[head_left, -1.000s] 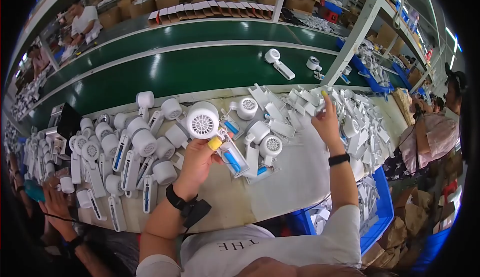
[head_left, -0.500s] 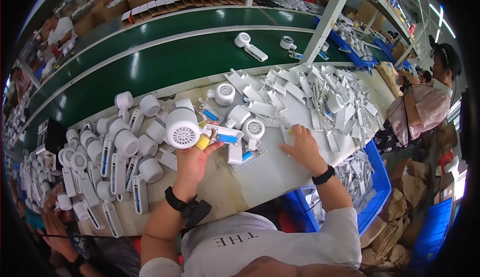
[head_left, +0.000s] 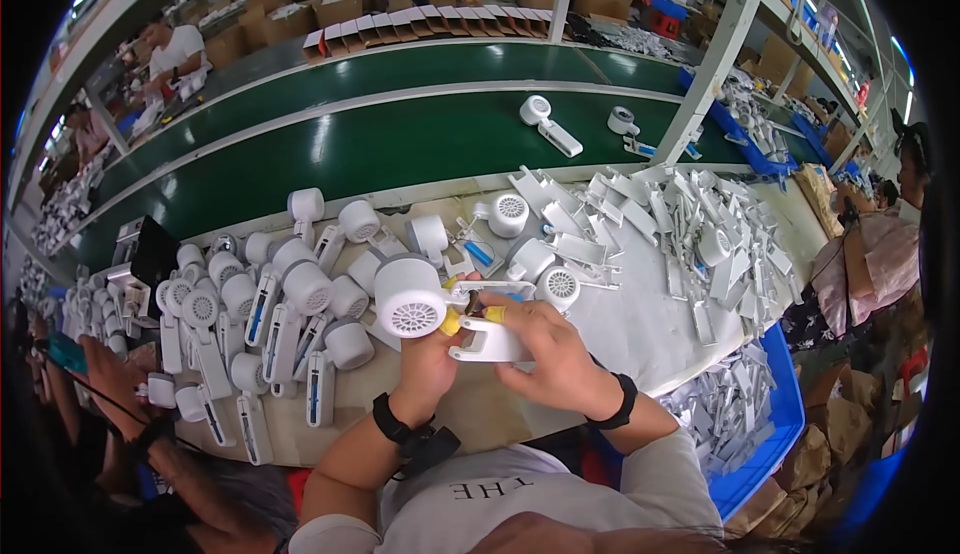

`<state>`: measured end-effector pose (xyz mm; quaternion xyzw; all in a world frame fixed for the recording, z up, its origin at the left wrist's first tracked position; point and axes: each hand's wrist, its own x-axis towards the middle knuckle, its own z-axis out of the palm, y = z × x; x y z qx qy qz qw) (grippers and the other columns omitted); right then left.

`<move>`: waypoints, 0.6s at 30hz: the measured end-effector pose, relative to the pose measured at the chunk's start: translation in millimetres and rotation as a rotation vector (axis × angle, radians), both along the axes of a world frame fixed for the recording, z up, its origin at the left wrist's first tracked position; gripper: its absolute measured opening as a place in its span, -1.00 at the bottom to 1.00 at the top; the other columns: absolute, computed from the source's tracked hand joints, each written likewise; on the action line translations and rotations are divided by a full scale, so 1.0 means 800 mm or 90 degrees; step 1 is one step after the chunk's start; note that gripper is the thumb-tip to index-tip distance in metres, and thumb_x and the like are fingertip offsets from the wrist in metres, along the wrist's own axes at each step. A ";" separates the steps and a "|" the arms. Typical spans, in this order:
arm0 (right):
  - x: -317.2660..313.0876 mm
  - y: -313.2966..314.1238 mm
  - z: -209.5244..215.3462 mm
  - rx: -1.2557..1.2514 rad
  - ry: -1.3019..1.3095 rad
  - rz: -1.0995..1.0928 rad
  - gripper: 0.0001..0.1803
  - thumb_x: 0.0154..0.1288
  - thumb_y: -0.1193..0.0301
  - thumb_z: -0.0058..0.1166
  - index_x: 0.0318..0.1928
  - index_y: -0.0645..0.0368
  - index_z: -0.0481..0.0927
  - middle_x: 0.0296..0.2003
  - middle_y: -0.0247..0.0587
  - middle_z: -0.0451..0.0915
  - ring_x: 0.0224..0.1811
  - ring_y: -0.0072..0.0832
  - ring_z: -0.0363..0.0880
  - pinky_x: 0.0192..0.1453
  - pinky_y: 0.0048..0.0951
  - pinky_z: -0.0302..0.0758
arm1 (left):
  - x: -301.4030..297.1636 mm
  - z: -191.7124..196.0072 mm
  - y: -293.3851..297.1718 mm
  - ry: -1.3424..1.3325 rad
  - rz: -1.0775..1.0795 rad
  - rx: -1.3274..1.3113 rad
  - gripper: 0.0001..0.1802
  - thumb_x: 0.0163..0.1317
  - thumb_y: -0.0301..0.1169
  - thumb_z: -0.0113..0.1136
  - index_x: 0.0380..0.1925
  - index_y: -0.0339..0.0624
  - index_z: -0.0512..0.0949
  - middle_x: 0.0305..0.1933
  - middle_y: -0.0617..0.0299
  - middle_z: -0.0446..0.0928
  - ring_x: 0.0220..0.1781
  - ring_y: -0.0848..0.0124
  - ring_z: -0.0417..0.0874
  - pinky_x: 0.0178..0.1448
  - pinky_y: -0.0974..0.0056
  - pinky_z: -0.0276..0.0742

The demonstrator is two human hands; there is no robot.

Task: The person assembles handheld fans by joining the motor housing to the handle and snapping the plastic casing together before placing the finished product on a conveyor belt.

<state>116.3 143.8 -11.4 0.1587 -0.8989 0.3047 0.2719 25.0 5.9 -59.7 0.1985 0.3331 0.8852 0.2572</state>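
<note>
Green conveyor belts point(head_left: 400, 144) run across the back of a crowded assembly hall, and we take the white worktable point(head_left: 640, 334) in front of them as our landmark.

From the head view, the only one we have, our left hand point(head_left: 425, 364) is closed around a white handheld fan point(head_left: 410, 297), its round grilled head facing us just above the near middle of the table. Our right hand point(head_left: 545, 349) is wrapped over a white handle shell point(head_left: 490, 339) that meets the fan body; yellow finger covers show on the fingertips. Both hands are clamped on their parts, not spread.

We judge the fan light and rigid, a hollow plastic piece with a smooth, somewhat slippery skin; the grille looks the weakest spot, so the drum-shaped head and the flat sides of the handle seem the safest places to hold.

Toward the table's left end lies a dense cluster of finished fans point(head_left: 270, 304), close to our left elbow. Toward its right end sprawls a heap of loose white shells point(head_left: 690, 224), and off its right edge sits a blue bin point(head_left: 775, 424) with more parts. Another person's arm point(head_left: 130, 394) reaches in at the left end, and a co-worker point(head_left: 860, 264) stands beyond the right end.
</note>
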 end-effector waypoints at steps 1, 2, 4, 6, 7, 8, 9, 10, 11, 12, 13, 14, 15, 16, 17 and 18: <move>-0.002 -0.001 0.001 -0.006 0.005 0.003 -0.31 -0.24 0.58 0.19 0.04 0.27 0.28 0.07 -0.07 0.42 -0.23 -0.16 0.46 -0.13 -0.29 0.46 | 0.000 0.000 0.000 0.014 0.011 -0.035 -0.48 0.16 -0.48 0.04 0.15 -0.34 0.23 0.19 0.01 0.32 0.17 0.27 0.40 0.24 0.22 0.32; -0.003 -0.003 0.002 -0.005 0.005 0.006 -0.31 -0.24 0.58 0.19 0.04 0.27 0.28 0.07 -0.07 0.42 -0.23 -0.16 0.46 -0.13 -0.29 0.46 | 0.000 -0.001 0.000 0.027 0.021 -0.069 -0.45 0.15 -0.41 0.03 0.15 -0.33 0.22 0.21 -0.01 0.29 0.19 0.24 0.37 0.30 0.19 0.25; -0.003 -0.006 0.004 -0.019 -0.002 -0.002 -0.31 -0.24 0.58 0.19 0.04 0.26 0.28 0.07 -0.05 0.42 -0.23 -0.17 0.46 -0.14 -0.31 0.46 | 0.000 -0.004 -0.002 0.043 0.025 -0.059 -0.45 0.15 -0.40 0.03 0.16 -0.33 0.22 0.21 -0.01 0.29 0.20 0.23 0.36 0.30 0.18 0.24; -0.002 -0.007 0.007 -0.020 -0.006 -0.001 -0.31 -0.24 0.58 0.19 0.04 0.26 0.28 0.07 -0.05 0.42 -0.24 -0.18 0.47 -0.14 -0.32 0.46 | 0.002 -0.005 -0.001 0.058 0.025 -0.048 -0.45 0.15 -0.40 0.03 0.16 -0.34 0.21 0.21 -0.01 0.29 0.21 0.23 0.35 0.31 0.18 0.23; -0.002 -0.007 0.008 -0.022 -0.009 -0.001 -0.31 -0.25 0.58 0.19 0.04 0.26 0.29 0.08 -0.04 0.42 -0.25 -0.18 0.47 -0.14 -0.32 0.46 | 0.003 -0.004 0.000 0.044 0.017 -0.007 -0.46 0.14 -0.48 0.05 0.15 -0.35 0.23 0.19 0.02 0.32 0.18 0.26 0.38 0.27 0.22 0.28; -0.002 -0.008 0.008 -0.019 -0.009 -0.002 -0.31 -0.25 0.58 0.19 0.04 0.26 0.29 0.08 -0.04 0.42 -0.25 -0.18 0.47 -0.14 -0.32 0.46 | 0.004 -0.004 0.001 0.031 0.009 0.034 -0.47 0.12 -0.56 0.07 0.14 -0.36 0.25 0.17 0.05 0.35 0.15 0.30 0.41 0.23 0.25 0.33; -0.002 -0.009 0.008 -0.002 0.010 -0.003 -0.32 -0.24 0.57 0.19 0.03 0.26 0.29 0.08 -0.04 0.42 -0.24 -0.19 0.48 -0.15 -0.33 0.47 | 0.004 -0.004 0.000 0.032 0.010 0.036 -0.47 0.12 -0.56 0.07 0.14 -0.36 0.25 0.17 0.05 0.35 0.15 0.30 0.41 0.23 0.25 0.33; -0.002 -0.010 0.008 0.014 0.029 -0.005 -0.34 -0.23 0.56 0.19 0.02 0.26 0.30 0.08 -0.04 0.42 -0.24 -0.20 0.49 -0.15 -0.34 0.47 | 0.004 -0.005 0.000 0.017 0.000 0.055 -0.46 0.11 -0.56 0.07 0.14 -0.37 0.25 0.17 0.06 0.35 0.16 0.28 0.41 0.23 0.25 0.33; -0.002 -0.011 0.007 0.016 0.030 -0.003 -0.34 -0.23 0.56 0.19 0.02 0.26 0.30 0.08 -0.04 0.42 -0.24 -0.20 0.49 -0.15 -0.34 0.47 | 0.004 -0.005 -0.001 0.003 -0.011 0.073 -0.46 0.10 -0.55 0.06 0.13 -0.37 0.25 0.16 0.06 0.36 0.16 0.27 0.40 0.24 0.25 0.33; -0.001 -0.012 0.004 0.059 0.029 -0.012 -0.34 -0.24 0.57 0.20 0.01 0.23 0.32 0.08 -0.04 0.42 -0.22 -0.20 0.49 -0.12 -0.34 0.45 | 0.003 -0.006 -0.001 0.003 -0.010 0.074 -0.46 0.10 -0.55 0.06 0.13 -0.37 0.25 0.16 0.06 0.36 0.16 0.27 0.40 0.24 0.25 0.33; -0.001 -0.012 0.003 0.103 0.027 -0.020 -0.34 -0.25 0.57 0.20 0.01 0.20 0.33 0.08 -0.03 0.42 -0.20 -0.20 0.49 -0.09 -0.33 0.44 | 0.002 -0.008 -0.001 -0.004 -0.002 0.048 -0.46 0.06 -0.56 0.08 0.11 -0.37 0.28 0.14 0.07 0.38 0.16 0.27 0.41 0.23 0.25 0.33; -0.001 -0.011 0.005 0.103 0.027 -0.020 -0.34 -0.25 0.57 0.20 0.01 0.20 0.33 0.08 -0.03 0.42 -0.20 -0.20 0.49 -0.09 -0.33 0.44 | 0.001 -0.009 -0.002 -0.011 0.007 0.022 -0.46 0.03 -0.57 0.10 0.09 -0.36 0.30 0.12 0.07 0.41 0.15 0.27 0.42 0.22 0.26 0.33; 0.001 -0.007 0.009 0.052 -0.048 -0.012 -0.36 -0.24 0.56 0.20 0.00 0.20 0.34 0.07 -0.06 0.42 -0.16 -0.20 0.49 -0.08 -0.34 0.44 | -0.001 -0.010 -0.003 -0.012 0.005 0.022 -0.46 0.03 -0.57 0.10 0.09 -0.36 0.30 0.12 0.07 0.41 0.15 0.27 0.42 0.22 0.26 0.33; 0.001 -0.004 0.012 0.001 -0.122 -0.005 -0.38 -0.22 0.55 0.20 -0.02 0.19 0.36 0.07 -0.08 0.43 -0.13 -0.21 0.49 -0.07 -0.34 0.45 | -0.004 -0.011 -0.005 0.095 0.036 -0.076 -0.47 0.01 -0.57 0.12 0.06 -0.35 0.33 0.10 0.08 0.43 0.13 0.28 0.44 0.20 0.26 0.34; -0.001 0.000 0.012 0.000 -0.124 -0.006 -0.38 -0.22 0.55 0.20 -0.02 0.19 0.36 0.07 -0.08 0.43 -0.13 -0.21 0.49 -0.07 -0.34 0.45 | -0.007 -0.013 -0.008 0.202 0.067 -0.174 -0.49 0.00 -0.56 0.15 0.04 -0.34 0.36 0.08 0.09 0.45 0.12 0.29 0.45 0.18 0.27 0.36; -0.004 0.005 0.012 -0.070 -0.114 0.018 -0.40 -0.22 0.55 0.20 -0.02 0.18 0.37 0.06 -0.13 0.44 -0.11 -0.21 0.49 -0.06 -0.35 0.45 | -0.009 -0.016 -0.010 0.202 0.066 -0.174 -0.49 0.00 -0.56 0.15 0.04 -0.34 0.36 0.08 0.09 0.45 0.12 0.29 0.45 0.18 0.27 0.36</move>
